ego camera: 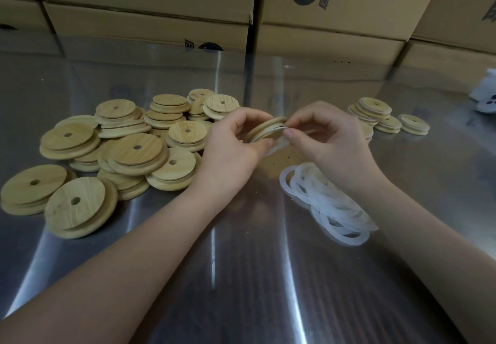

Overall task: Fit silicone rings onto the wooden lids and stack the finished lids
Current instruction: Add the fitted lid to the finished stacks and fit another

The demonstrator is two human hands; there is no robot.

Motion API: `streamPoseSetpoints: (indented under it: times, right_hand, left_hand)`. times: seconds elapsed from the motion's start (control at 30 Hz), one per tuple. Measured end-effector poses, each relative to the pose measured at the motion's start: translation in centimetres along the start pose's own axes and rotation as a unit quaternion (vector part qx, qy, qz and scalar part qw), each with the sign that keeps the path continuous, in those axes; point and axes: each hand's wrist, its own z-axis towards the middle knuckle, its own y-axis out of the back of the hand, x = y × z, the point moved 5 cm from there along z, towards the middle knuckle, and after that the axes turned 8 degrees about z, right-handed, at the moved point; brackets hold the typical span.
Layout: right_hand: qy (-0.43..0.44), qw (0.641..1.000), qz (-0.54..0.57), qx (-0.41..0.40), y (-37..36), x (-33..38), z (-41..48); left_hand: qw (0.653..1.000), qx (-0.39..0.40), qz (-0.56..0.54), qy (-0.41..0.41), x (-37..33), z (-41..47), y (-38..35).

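Observation:
My left hand (236, 142) holds a round wooden lid (265, 128) on edge above the middle of the table. My right hand (322, 134) pinches a whitish silicone ring (279, 130) against the lid's groove; part of the ring hangs loose below the lid. A loose heap of wooden lids (128, 153), each with a small centre hole, lies to the left. A pile of translucent silicone rings (330, 204) lies under my right forearm. A small group of lids with rings (375, 115) sits at the far right.
The work surface is a shiny steel table (241, 276). Stacked cardboard boxes (161, 8) form a wall along the table's far edge. A white object (485, 94) lies at the right edge.

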Motion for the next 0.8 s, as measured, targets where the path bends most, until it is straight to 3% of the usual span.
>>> streamPoseSetpoints:
  times: [0.27, 0.8]
  right_hand:
    - [0.109, 0.991, -0.068, 0.024, -0.5, 0.7, -0.2]
    - [0.141, 0.983, -0.112, 0.024, 0.1, 1.5, 0.1]
  left_hand:
    - [0.995, -0.002, 0.095, -0.04, -0.7, -0.3, -0.4]
    - [0.993, 0.002, 0.099, -0.069, -0.6, -0.2, -0.4]
